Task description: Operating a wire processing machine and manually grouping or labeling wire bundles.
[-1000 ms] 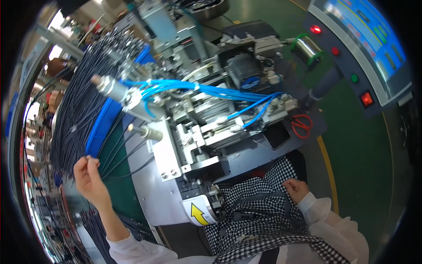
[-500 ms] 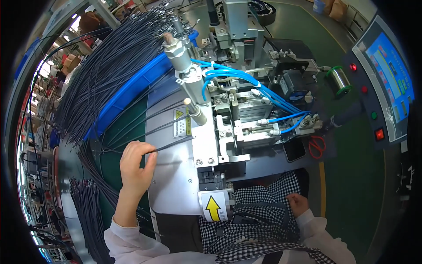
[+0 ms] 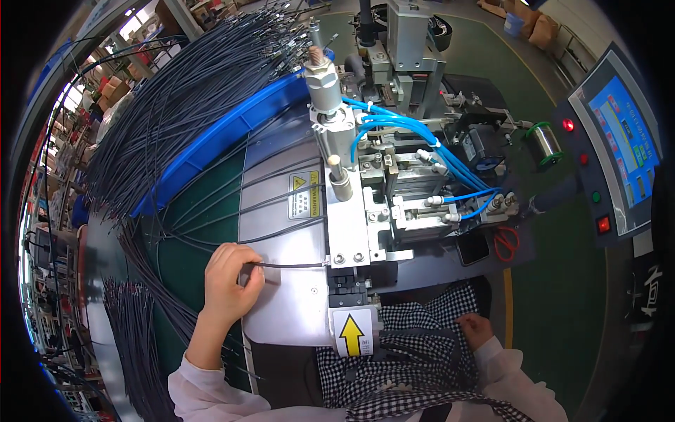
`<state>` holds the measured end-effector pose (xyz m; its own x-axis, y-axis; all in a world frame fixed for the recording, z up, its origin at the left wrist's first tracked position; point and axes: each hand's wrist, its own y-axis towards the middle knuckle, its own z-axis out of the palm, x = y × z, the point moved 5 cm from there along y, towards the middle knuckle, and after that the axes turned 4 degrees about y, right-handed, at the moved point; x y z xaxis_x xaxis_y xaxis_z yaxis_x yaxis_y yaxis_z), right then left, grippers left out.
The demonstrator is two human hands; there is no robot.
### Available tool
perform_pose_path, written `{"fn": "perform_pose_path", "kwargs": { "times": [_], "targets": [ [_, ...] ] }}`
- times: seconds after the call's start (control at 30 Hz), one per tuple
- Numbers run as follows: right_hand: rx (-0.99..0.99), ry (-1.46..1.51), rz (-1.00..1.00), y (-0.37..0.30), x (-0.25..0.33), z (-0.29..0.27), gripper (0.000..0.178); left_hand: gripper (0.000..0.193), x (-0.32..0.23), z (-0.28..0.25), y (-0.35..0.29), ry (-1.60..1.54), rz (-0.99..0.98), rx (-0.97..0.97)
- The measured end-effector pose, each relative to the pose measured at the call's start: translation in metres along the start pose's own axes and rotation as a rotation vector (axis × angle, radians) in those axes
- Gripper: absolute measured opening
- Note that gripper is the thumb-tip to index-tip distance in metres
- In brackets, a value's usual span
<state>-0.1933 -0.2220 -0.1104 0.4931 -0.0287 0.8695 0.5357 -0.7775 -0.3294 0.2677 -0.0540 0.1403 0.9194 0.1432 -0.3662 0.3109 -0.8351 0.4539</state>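
Note:
My left hand (image 3: 233,280) pinches a thin dark cable (image 3: 292,266) between thumb and fingers, over the left part of the metal plate (image 3: 281,316). The cable runs right from my fingers, its tip at the front corner of the machine's bright metal block (image 3: 348,232). Farther back, several similar cables (image 3: 271,206) stretch across the plate to the same block. Low on the right, my right hand (image 3: 476,329) rests by the checked apron (image 3: 436,344) with its fingers curled; whatever may be inside them is hidden.
A blue tray (image 3: 232,133) heaped with dark cables (image 3: 176,105) stands at the far left; another cable bundle (image 3: 133,337) lies nearer. Blue air hoses (image 3: 415,133) arch over the machine. At right are a wire spool (image 3: 543,144), a phone (image 3: 472,249), red-handled scissors (image 3: 505,243) and a control screen (image 3: 622,141).
My left hand has come nearer to me, and the cable it holds now lies almost level, reaching the block's front corner. The whole view has shifted slightly. My right hand stays put.

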Motion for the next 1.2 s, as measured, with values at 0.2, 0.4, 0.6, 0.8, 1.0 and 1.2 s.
{"fn": "perform_pose_path", "kwargs": {
  "times": [0.2,0.4,0.6,0.8,1.0,1.2],
  "targets": [
    [0.011,-0.019,0.084,0.003,0.001,0.002,0.016,0.017,0.011,0.005,-0.010,0.005,-0.057,-0.001],
    [-0.025,0.089,0.164,-0.002,0.005,-0.023,0.015,0.021,0.008,0.015,0.002,0.060,-0.015,-0.006],
    [-0.286,-0.079,-0.169,-0.008,0.198,-0.106,0.026,0.032,0.011,0.008,-0.020,0.142,-0.076,0.042],
    [-0.528,-1.034,-0.369,-0.062,0.346,-0.144,0.045,0.035,0.003,0.011,-0.018,0.082,-0.053,0.043],
    [-0.612,-1.652,-0.285,-0.052,0.402,-0.171,0.054,0.037,0.000,0.009,-0.015,0.081,-0.049,0.049],
    [-0.623,-1.828,-0.115,-0.030,0.420,-0.183,0.057,0.040,0.003,0.010,-0.016,0.079,-0.076,0.065]
  ]
}}
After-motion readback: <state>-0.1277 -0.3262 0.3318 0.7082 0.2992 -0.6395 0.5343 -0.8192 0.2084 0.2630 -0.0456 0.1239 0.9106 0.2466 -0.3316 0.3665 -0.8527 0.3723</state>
